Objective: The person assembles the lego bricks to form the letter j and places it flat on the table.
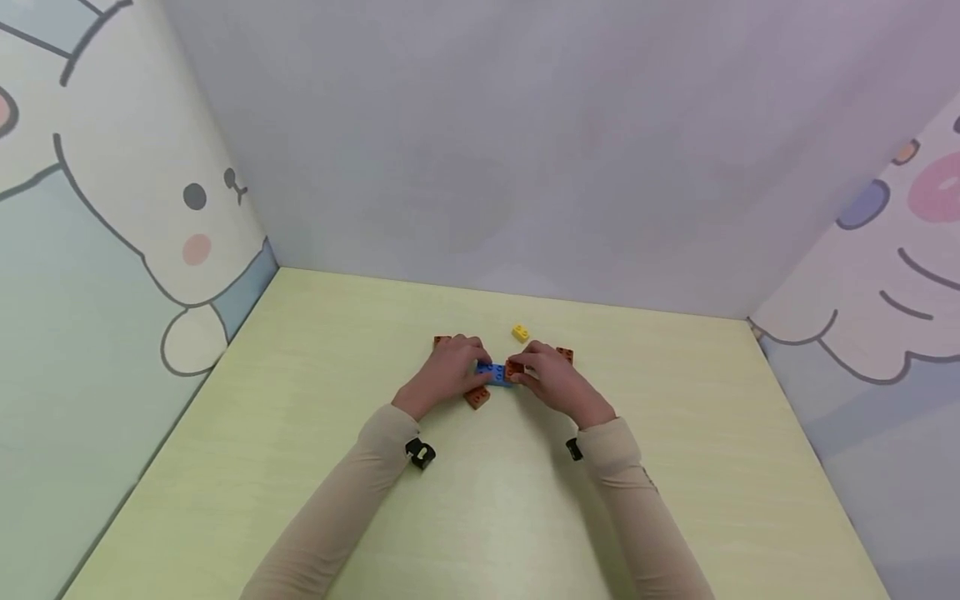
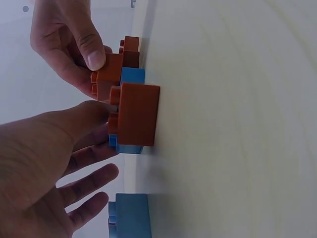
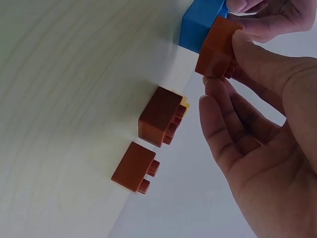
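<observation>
The blue brick (image 1: 493, 372) lies between the hands on the tabletop (image 1: 675, 467), its left end pinched between the fingers and thumb of the left hand (image 1: 448, 369). The right hand (image 1: 558, 379) pinches a red brick (image 1: 513, 369) at the blue one's right end, fingers set narrow around it. The views do not settle whether its studs are engaged or it merely touches.

The likeliest fault is a crooked fit: if the red brick comes down tilted or a stud row off, pressing would jam one edge and leave a gap. Because the left fingers grip only the far-from-load end, a hard push on the right could tip or skid the blue brick.

Crowding is another risk. The near red brick (image 1: 477, 397) sits just beside the left thumb and could be nudged nearer; the right red brick (image 1: 566, 355) lies close behind the right hand, where a backward sweep may knock it. The small yellow brick (image 1: 520, 332), on the far side, looks easily shoved by a slipping finger.
</observation>
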Motion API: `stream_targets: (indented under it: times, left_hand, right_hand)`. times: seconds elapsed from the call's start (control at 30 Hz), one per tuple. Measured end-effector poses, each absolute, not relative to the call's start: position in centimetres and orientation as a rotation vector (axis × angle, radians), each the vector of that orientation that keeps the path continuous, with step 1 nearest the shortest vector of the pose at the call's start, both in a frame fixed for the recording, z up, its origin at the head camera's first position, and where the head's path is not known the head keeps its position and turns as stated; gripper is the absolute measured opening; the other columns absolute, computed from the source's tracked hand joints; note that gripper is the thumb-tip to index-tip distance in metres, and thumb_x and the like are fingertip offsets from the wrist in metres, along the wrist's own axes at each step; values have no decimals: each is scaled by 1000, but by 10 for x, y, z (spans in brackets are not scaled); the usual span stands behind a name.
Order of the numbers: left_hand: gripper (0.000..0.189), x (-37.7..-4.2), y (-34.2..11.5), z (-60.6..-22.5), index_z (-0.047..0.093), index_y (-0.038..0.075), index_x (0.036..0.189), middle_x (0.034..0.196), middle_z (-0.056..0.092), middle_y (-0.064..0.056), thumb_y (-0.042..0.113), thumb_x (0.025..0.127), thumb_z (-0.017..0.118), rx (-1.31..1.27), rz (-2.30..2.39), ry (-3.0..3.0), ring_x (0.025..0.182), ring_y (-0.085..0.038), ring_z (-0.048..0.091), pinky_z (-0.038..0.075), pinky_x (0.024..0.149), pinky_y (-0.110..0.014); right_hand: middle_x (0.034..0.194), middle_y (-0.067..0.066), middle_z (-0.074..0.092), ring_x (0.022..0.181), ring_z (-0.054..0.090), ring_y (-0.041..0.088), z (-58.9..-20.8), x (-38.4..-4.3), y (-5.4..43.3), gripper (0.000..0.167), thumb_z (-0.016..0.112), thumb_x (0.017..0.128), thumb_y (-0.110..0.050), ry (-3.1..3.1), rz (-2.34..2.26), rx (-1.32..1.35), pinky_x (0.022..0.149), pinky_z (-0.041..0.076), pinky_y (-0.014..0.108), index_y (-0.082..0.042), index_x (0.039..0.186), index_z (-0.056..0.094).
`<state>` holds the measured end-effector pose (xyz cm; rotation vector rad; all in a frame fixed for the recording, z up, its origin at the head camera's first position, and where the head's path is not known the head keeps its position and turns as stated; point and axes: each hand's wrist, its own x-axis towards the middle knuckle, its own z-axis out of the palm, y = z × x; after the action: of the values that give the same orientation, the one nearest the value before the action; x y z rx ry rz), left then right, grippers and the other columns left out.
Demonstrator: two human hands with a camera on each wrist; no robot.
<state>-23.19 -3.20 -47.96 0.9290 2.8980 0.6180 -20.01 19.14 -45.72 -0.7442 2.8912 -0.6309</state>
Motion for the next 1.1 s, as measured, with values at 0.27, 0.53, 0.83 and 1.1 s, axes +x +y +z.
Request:
stream_targets:
  times: [0.27,0.53,0.83,1.1]
  left_hand:
    - [31,-233,-33,-480,78,13,112,108,72,-2,39,94,74,952,653,2880,100,-22,63,51,93,-40]
    - [33,-231,-39,-484,77,14,115,115,73,-1,39,95,73,980,674,2921,105,-21,65,51,97,-39]
    - [31,-227,-63,-479,75,9,118,115,71,-5,30,95,74,978,772,2988,105,-26,66,52,94,-46]
    - [34,-222,-88,-481,74,9,118,117,71,-7,32,93,76,923,715,3020,107,-26,66,52,94,-47]
  right_hand:
    - [111,9,64,96,61,19,-458,-198,190,32,67,100,-23,2887,-643,-697,84,55,34,-8,128,70]
    - [113,10,65,97,62,19,-459,-197,191,33,67,99,-22,2902,-650,-715,84,55,35,-7,128,70]
    - [114,11,65,97,61,20,-459,-198,189,33,67,99,-22,2903,-633,-725,85,55,36,-6,128,70]
    - [115,12,66,98,61,21,-457,-198,190,34,67,99,-21,2895,-644,-727,84,54,37,-4,128,69]
